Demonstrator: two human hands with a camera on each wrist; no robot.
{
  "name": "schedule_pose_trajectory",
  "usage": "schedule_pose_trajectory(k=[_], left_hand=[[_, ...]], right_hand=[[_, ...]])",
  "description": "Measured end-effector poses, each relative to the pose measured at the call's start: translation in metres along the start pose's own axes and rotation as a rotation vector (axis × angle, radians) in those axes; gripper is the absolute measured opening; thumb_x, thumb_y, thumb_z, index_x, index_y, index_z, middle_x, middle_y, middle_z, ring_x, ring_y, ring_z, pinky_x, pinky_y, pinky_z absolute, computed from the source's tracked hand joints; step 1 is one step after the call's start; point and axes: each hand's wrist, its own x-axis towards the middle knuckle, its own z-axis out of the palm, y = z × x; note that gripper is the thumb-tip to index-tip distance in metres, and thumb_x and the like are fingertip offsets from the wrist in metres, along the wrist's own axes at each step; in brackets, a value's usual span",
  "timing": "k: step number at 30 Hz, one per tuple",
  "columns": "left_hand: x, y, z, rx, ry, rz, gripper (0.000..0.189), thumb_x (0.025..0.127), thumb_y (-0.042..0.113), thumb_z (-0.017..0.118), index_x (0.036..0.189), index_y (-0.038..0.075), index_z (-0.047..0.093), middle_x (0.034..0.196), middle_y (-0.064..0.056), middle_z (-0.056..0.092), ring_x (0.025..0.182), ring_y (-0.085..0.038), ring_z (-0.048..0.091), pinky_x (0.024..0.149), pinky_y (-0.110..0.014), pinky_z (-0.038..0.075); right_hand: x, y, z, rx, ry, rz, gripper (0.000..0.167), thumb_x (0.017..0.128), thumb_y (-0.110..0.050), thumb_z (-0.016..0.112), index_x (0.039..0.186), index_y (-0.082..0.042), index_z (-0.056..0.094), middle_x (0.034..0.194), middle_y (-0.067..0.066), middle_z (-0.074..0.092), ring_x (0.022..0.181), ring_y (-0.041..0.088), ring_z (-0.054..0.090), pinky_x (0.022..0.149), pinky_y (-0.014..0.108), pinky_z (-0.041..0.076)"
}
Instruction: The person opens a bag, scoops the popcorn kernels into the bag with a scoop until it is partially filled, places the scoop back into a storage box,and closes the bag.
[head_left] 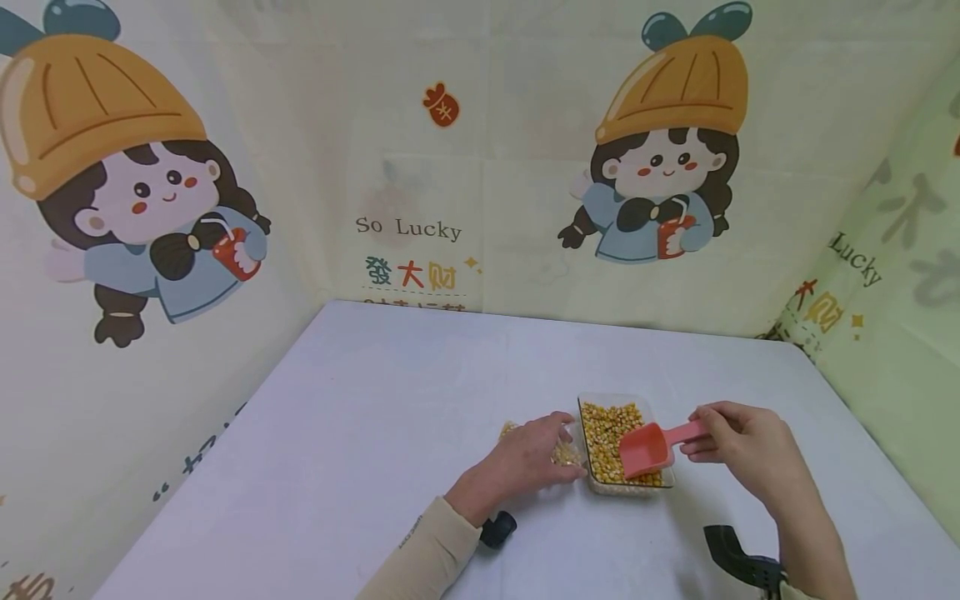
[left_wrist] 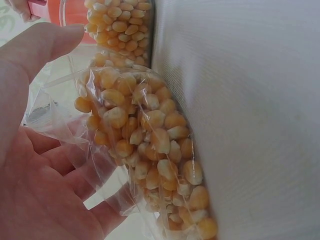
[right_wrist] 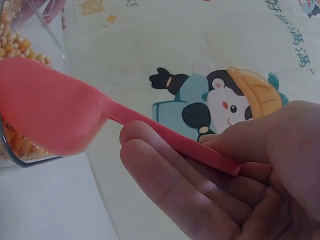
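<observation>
A clear plastic box (head_left: 626, 492) filled with yellow corn kernels (head_left: 606, 425) stands on the table. My right hand (head_left: 750, 442) grips a pink scoop (head_left: 647, 450) by its handle, thumb on one side and fingers under it. The scoop's bowl is over the kernels at the box's right side; its inside looks bare in the head view. My left hand (head_left: 521, 454) is left of the box, its fingers and thumb spread about a clear plastic bag (left_wrist: 150, 135) of corn kernels. Some fingers lie behind the bag's loose plastic, while the thumb stands apart from the kernels.
A white-covered table (head_left: 360, 433) carries the box and bag. Printed cloth walls (head_left: 517, 192) with cartoon figures rise behind and at both sides. Black wrist mounts (head_left: 742, 562) are on both forearms.
</observation>
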Motion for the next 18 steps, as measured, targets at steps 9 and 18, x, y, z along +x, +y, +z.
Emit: schedule_pose_trajectory(k=[9,18], left_hand=[[0.001,0.000,0.000,0.013,0.001,0.018,0.071,0.086,0.043,0.075,0.143,0.013,0.045,0.123,0.005,0.068,0.108,-0.008,0.064,0.090,-0.026,0.052],[0.000,0.000,0.000,-0.002,-0.007,0.002,0.072,0.086,0.045,0.075,0.144,0.015,0.045,0.123,0.007,0.067,0.107,-0.006,0.063,0.089,-0.025,0.052]], right_hand=[[0.002,0.000,0.000,-0.019,-0.009,-0.003,0.039,0.105,-0.017,0.046,0.126,0.016,0.053,0.091,0.019,0.073,0.074,0.024,0.074,0.064,0.027,0.059],[0.006,0.001,0.010,-0.028,-0.005,-0.003,0.038,0.105,-0.016,0.047,0.124,0.016,0.056,0.091,0.021,0.072,0.069,0.019,0.073,0.064,0.029,0.059]])
